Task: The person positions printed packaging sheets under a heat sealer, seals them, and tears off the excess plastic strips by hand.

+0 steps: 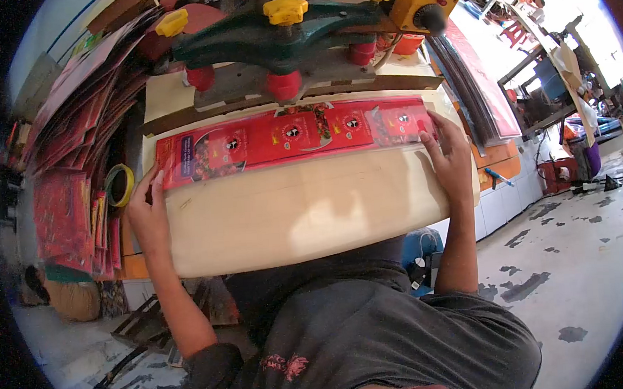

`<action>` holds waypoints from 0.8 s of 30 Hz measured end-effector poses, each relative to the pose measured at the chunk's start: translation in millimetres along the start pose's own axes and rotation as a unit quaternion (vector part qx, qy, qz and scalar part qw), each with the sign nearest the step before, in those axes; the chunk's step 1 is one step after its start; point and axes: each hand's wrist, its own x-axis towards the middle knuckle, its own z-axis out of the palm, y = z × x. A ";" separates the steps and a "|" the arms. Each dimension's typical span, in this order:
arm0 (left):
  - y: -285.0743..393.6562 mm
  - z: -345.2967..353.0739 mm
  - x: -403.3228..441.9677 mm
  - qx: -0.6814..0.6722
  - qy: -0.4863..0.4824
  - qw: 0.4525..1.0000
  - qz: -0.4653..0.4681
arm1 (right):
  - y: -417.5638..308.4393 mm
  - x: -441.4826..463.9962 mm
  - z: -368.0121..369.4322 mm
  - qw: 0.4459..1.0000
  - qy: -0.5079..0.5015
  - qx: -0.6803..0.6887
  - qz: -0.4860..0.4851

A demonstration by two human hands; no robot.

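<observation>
A long red printed sheet (pixel 266 140) in clear plastic lies across the far part of a cream board (pixel 270 218), just in front of the machine's dark edge. My left hand (pixel 148 206) grips the sheet's left end, thumb and fingers at its edge. At the right end my right hand (pixel 450 152) holds the sheet, with the thumb on top of it. Above the sheet stands a dark green machine (pixel 247 43) with yellow knobs (pixel 286 10) and red cylinders (pixel 285 85).
Stacks of red printed sheets (pixel 77 150) stand at the left, beside a yellow tape roll (pixel 119 185). A yellow control box (pixel 421 4) is at the back right. More flat sheets (pixel 474 80) and a blue pen (pixel 499 177) lie at the right.
</observation>
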 end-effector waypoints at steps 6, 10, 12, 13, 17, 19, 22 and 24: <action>5.3 -2.2 1.7 0.000 -0.012 1.000 -0.006 | 17.9 -1.5 -0.4 0.985 -0.013 0.164 0.053; 4.0 -4.2 3.2 -0.005 0.003 1.000 0.003 | 21.9 -1.7 -3.8 0.977 -0.009 0.208 0.055; 6.6 -4.4 2.2 -0.009 0.009 1.000 -0.002 | 27.0 -2.2 -7.4 0.979 -0.026 0.189 0.073; 8.7 -5.7 1.6 -0.008 0.013 1.000 -0.011 | 27.4 -2.3 -8.4 0.979 -0.024 0.188 0.073; 3.7 -7.9 1.1 -0.004 0.015 1.000 0.009 | 27.1 -1.1 -8.2 0.980 -0.026 0.179 0.082; 2.7 -8.2 1.2 -0.018 0.014 1.000 0.008 | 30.6 0.2 -7.1 0.981 -0.027 0.175 0.083; 1.5 -7.9 -0.4 -0.034 0.022 0.999 0.013 | 36.9 0.4 -5.0 0.980 -0.026 0.181 0.072; -0.2 -8.9 -2.2 -0.036 0.032 0.999 0.017 | 35.8 -0.4 -5.2 0.982 -0.017 0.175 0.070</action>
